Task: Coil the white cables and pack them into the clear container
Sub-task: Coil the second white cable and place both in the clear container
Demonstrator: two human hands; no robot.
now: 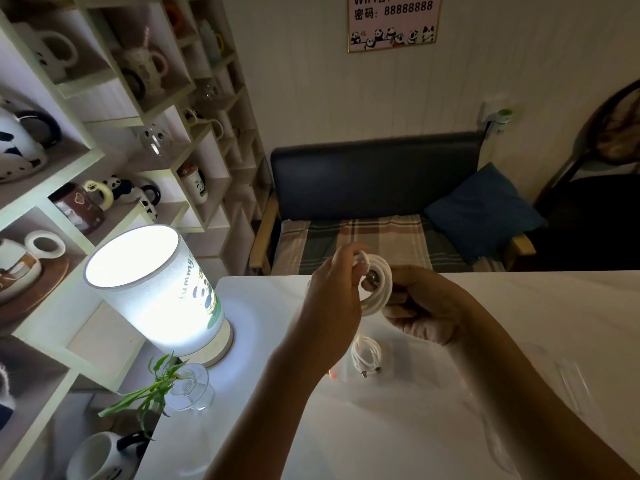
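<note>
We are holding a coiled white cable [375, 285] up above the white tabletop [519, 306], between both hands. Our left hand [334, 299] is pinching the coil's upper left edge, fingers curled together around the strands. Our right hand [420, 306] is gripping the coil from the right, fingers closed behind and under the loops; a small metal connector is showing inside the ring.

A second white cable [366, 355], loosely bundled with its plugs pointing toward us, is lying on the tabletop just below our hands. We cannot tell whether it is sitting inside anything. A clear container [571, 382] is faintly showing at the right of the tabletop, its edges hard to trace.

At the left of the tabletop a lit cylindrical lamp [156, 289] is glowing, printed with a panda and letters that are reading partly as "ummy". Beside it a glass vase [188, 386] is holding green leaves.

On the wall a framed sign [393, 22] is reading "WIFI" on the top line and "密码: 88888888" below, above a row of pandas. Shelves [104, 133] at the left are carrying panda mugs. A dark sofa [374, 181] with a blue cushion [485, 209] is standing behind the tabletop.
</note>
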